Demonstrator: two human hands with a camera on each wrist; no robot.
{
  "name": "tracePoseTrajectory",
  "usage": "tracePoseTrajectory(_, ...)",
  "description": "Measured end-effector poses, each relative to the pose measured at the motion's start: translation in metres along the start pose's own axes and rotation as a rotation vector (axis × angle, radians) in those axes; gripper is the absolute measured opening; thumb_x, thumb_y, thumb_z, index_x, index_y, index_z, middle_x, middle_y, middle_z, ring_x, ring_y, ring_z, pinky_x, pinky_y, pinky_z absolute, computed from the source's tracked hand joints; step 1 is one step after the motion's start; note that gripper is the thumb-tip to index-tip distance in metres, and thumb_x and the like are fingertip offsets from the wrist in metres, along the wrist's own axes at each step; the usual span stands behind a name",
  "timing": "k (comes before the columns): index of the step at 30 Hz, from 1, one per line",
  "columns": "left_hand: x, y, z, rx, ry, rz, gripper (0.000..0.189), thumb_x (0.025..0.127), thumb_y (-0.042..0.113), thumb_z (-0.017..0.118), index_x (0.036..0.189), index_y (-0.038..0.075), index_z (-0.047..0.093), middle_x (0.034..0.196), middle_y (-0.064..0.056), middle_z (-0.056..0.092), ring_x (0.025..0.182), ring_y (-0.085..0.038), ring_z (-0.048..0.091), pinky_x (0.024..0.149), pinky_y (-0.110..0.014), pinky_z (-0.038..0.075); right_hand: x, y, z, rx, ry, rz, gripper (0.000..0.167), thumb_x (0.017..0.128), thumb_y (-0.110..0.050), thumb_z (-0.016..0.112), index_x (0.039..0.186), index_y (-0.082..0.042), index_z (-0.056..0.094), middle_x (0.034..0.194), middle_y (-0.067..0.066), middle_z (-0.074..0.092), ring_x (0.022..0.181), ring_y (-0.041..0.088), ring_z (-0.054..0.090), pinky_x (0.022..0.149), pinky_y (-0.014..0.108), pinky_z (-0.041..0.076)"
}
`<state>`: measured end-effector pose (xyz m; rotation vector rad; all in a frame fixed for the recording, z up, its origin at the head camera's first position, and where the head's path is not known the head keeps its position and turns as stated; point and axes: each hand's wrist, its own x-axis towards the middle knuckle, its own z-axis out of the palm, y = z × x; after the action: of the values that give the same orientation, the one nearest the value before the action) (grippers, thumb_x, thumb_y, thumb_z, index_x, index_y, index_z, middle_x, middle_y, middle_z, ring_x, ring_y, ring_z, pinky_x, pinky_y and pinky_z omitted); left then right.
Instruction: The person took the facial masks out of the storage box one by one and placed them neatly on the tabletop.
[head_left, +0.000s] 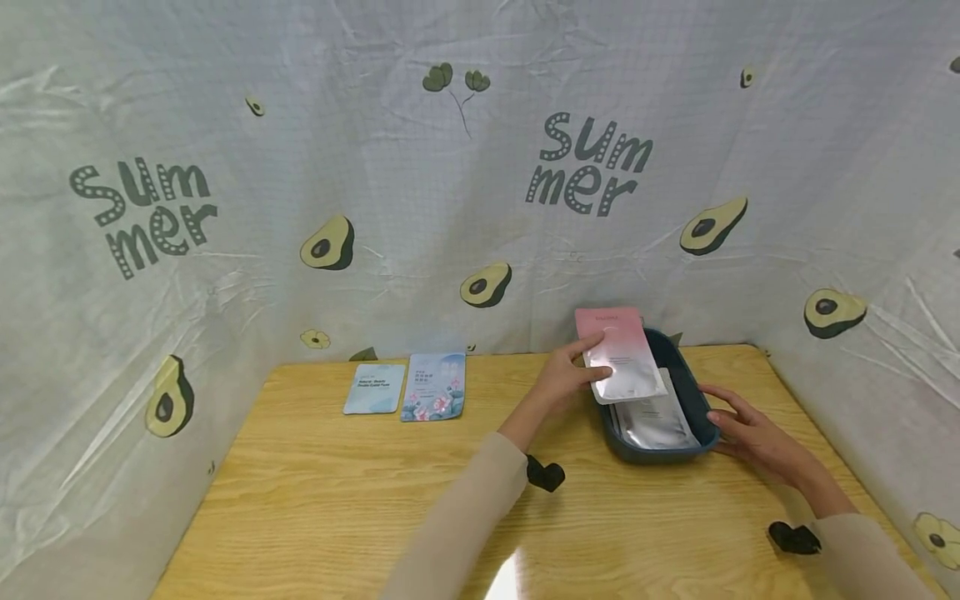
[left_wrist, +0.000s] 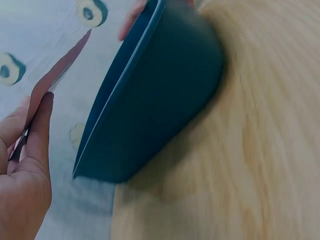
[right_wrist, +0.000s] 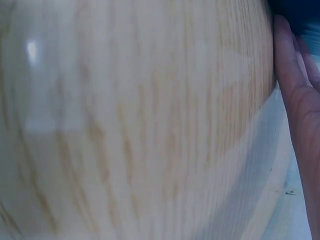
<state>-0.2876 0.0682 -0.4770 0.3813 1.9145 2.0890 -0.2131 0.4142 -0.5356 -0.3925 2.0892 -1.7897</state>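
Observation:
My left hand (head_left: 564, 375) pinches a pink-and-silver sachet (head_left: 626, 358) between thumb and fingers, over the far left part of a dark blue plastic bin (head_left: 684, 357). In the left wrist view the pink sachet (left_wrist: 55, 72) is seen nearly edge-on, above the bin's rim. Several silver sachets (head_left: 654, 423) lie inside the bin, partly hidden under the held one. My right hand (head_left: 757, 437) rests against the bin's right side, its fingertips at the rim. The right wrist view shows its fingers (right_wrist: 287, 55) fairly straight beside the bin.
On the wooden table (head_left: 337, 500), to the left, a pale teal sachet (head_left: 373, 389) and a blue floral sachet (head_left: 433, 387) lie side by side near the back edge. Behind the table hangs a white cloth (head_left: 405, 183) printed with avocados and lettering.

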Motion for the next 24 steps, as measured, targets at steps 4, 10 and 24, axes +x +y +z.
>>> tracePoseTrajectory(4, -0.002, 0.002, -0.022, 0.098, 0.012, 0.035, 0.063, 0.089, 0.007, 0.079, 0.145, 0.024, 0.059, 0.155, 0.000, 0.047, 0.129, -0.014, 0.049, 0.089, -0.036, 0.056, 0.000, 0.001, 0.001, -0.016, 0.012, 0.007, 0.058, 0.112, -0.015, 0.039, 0.164, -0.016, 0.013, 0.137, -0.004, 0.048, 0.120, 0.002, 0.059, 0.093, 0.026, 0.054)
tracePoseTrajectory(10, -0.008, 0.004, -0.050, 0.045, 0.010, 0.040, 0.063, 0.090, 0.001, 0.076, 0.147, 0.023, 0.058, 0.158, -0.003, 0.044, 0.128, -0.020, 0.051, 0.091, -0.036, 0.056, -0.001, 0.000, 0.002, -0.033, 0.015, -0.004, 0.058, 0.112, -0.016, 0.039, 0.164, -0.015, 0.013, 0.137, -0.006, 0.048, 0.119, 0.001, 0.059, 0.093, 0.026, 0.053)
tracePoseTrajectory(24, -0.030, 0.004, -0.100, 0.154, 0.025, 0.023, 0.064, 0.089, -0.004, 0.073, 0.147, 0.019, 0.057, 0.158, -0.009, 0.042, 0.125, -0.024, 0.054, 0.087, -0.032, 0.058, 0.000, 0.004, 0.001, -0.013, 0.013, -0.007, 0.058, 0.112, -0.015, 0.039, 0.164, -0.016, 0.013, 0.139, -0.010, 0.043, 0.120, 0.002, 0.059, 0.093, 0.027, 0.054)
